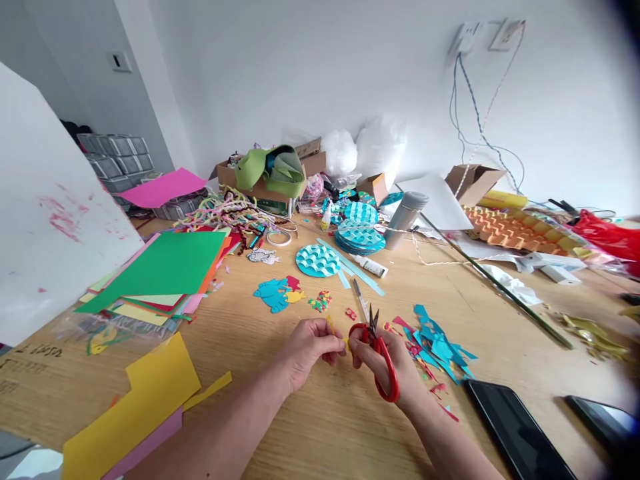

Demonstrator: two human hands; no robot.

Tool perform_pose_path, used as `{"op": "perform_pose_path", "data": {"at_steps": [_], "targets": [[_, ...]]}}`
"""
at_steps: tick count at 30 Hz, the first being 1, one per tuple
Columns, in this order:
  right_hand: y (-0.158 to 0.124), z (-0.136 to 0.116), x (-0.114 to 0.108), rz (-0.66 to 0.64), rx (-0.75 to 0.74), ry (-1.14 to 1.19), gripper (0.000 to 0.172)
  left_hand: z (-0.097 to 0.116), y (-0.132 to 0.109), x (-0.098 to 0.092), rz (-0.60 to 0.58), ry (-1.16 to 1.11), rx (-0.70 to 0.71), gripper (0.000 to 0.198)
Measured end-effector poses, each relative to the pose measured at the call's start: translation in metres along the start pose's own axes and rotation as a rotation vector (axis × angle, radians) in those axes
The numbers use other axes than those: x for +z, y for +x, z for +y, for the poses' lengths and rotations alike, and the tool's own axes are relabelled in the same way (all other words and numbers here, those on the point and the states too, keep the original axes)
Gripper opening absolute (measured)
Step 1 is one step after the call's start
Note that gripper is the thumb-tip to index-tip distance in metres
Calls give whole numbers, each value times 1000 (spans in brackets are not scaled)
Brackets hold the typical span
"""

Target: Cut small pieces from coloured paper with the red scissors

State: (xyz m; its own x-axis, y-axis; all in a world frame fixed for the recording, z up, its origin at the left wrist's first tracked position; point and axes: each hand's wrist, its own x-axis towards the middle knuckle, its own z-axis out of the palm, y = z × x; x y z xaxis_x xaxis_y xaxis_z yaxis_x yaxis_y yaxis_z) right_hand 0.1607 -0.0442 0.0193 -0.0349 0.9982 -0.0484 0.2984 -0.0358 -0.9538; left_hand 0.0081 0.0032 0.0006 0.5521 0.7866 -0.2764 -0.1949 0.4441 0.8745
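Note:
My left hand (314, 348) is closed in a pinch on a small yellow paper piece (330, 324), mostly covered by the fingers. My right hand (395, 363) holds scissors (389, 373) with red handles, their dark blades pointing up and away from me. Its thumb and forefinger come close to the left fingertips, by a bit of yellow paper. Just beyond the hands lie blue paper fish (271, 295), a yellow fish shape (295, 296), a heap of tiny coloured cutouts (321, 301) and a pen (360, 299). Blue paper scraps (437, 340) are scattered right of my right hand.
Yellow card (145, 393) and a stack of coloured paper (165, 263) lie left. Two phones, one a black phone (515, 427), rest at front right. Farther back are a blue scalloped disc (318, 261), a glue bottle (370, 265), a grey cylinder (406, 220) and a long green stick (500, 290).

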Motion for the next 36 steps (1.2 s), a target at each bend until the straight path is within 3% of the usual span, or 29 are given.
{"op": "perform_pose_path", "data": {"at_steps": [4,8,14,19,24,36], "targets": [[0,0,1,2,19,14,19,1,-2,1,-53,86,-13,12],[0,2,2,-2,0,-16,27,3,-4,5,-24,171,30,14],[-3,5,3,299,-111,-18,49,2,0,3,127,37,112,21],[-7,7,10,71,70,-79,56,1,3,-2,200,-100,137,24],[-8,12,18,-74,60,-228,53,-1,3,-2,207,-183,163,25],[-8,11,24,-64,47,-264,58,-4,0,4,149,-235,120,24]]}}
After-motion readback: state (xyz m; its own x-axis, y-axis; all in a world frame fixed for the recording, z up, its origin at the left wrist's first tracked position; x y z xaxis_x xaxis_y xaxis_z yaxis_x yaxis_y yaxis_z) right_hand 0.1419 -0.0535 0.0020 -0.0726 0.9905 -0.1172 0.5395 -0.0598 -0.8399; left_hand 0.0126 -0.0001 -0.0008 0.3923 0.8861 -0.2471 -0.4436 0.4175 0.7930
